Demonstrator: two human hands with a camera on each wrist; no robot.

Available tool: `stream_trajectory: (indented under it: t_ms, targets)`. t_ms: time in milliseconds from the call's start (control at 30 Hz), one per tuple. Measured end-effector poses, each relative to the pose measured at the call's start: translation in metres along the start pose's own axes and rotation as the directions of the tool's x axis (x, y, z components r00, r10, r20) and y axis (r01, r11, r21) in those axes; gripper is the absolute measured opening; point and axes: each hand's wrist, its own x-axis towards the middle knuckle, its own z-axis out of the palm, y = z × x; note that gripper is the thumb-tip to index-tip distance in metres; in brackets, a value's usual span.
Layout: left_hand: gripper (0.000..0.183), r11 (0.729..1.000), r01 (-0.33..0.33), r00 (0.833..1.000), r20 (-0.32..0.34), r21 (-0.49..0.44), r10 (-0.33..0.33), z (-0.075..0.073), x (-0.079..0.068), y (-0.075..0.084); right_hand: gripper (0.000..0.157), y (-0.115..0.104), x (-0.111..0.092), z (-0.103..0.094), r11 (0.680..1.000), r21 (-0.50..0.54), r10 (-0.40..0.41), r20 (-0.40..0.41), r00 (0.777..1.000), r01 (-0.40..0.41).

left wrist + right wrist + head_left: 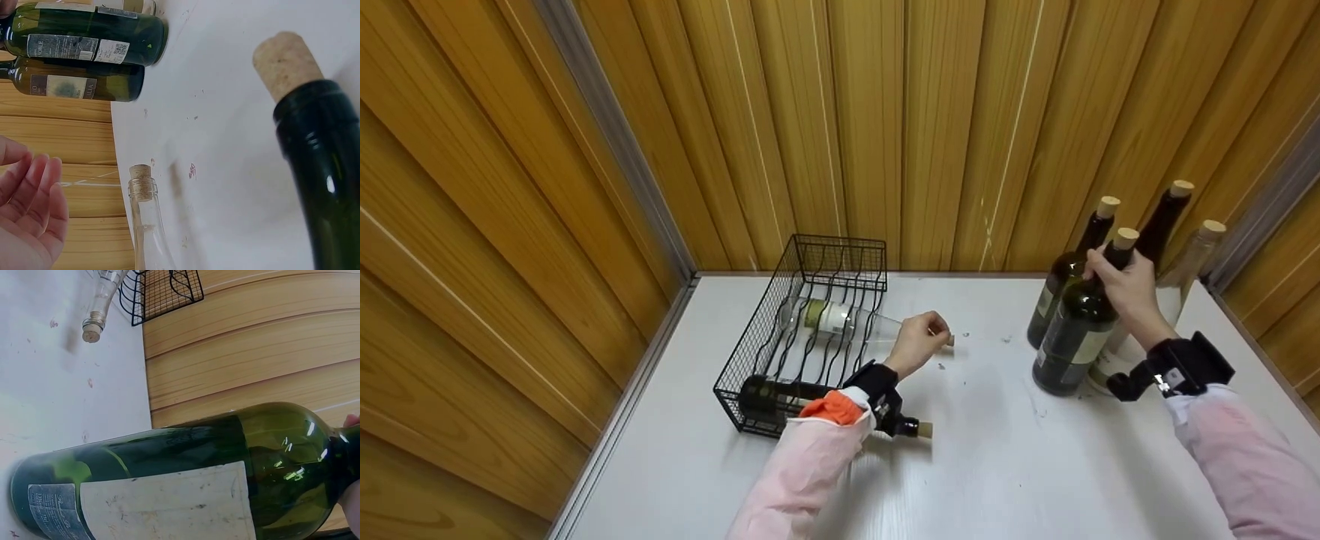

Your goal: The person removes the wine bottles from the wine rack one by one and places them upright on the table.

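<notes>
Surface first: it carries everything, so any slide or tilt across it should stay gentle. Wire rack stands at left, with a dark bottle and a clear bottle lying across its wavy bars, necks pointing right. Green bottle is at right, looking upright and close among three others: a brown-green bottle, a tall dark bottle and a corked clear one. Right hand has its fingers wrapped round the green bottle's neck; a straight lift would probably keep the heavy base from knocking its neighbours, and a palm under the body would steady any tilt. Left hand holds nothing, its fingers loosely bent near the clear bottle's neck; it seems free to give that support. Cork sits just above the grip and is best left unpressed.
</notes>
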Motion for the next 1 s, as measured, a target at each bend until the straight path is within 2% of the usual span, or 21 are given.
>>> stream_trajectory:
  t_ms: [167, 433, 667, 867, 1000]
  targets:
    - [0.003, 1.0, -0.008, 1.0, 0.001, 0.016, 0.008, 0.0006, 0.0, -0.0008, 0.022, -0.0109, -0.0053, -0.0003, 1.0, 0.022, 0.004, 0.019, 1.0, -0.004]
    - [0.005, 1.0, 0.018, 1.0, 0.021, 0.026, -0.018, 0.0018, -0.0007, -0.0026, 0.022, -0.0076, -0.0047, -0.0014, 0.999, 0.035, -0.013, 0.014, 1.0, 0.013]
    - [0.006, 0.998, 0.065, 0.994, 0.093, -0.02, -0.063, 0.0046, -0.0032, -0.0025, 0.02, -0.0059, -0.0041, -0.0022, 0.999, 0.045, -0.023, 0.003, 1.0, 0.023]
    - [0.006, 0.996, 0.082, 0.986, 0.143, 0.041, -0.087, 0.0049, -0.0057, -0.0038, 0.02, -0.0052, -0.0049, -0.0021, 0.999, 0.033, -0.029, 0.001, 1.0, 0.029]
    - [0.005, 0.993, 0.078, 0.978, 0.187, 0.085, -0.093, 0.0041, -0.0056, -0.0042, 0.017, -0.0074, -0.0054, -0.0036, 1.0, 0.022, 0.008, 0.018, 1.0, -0.008]
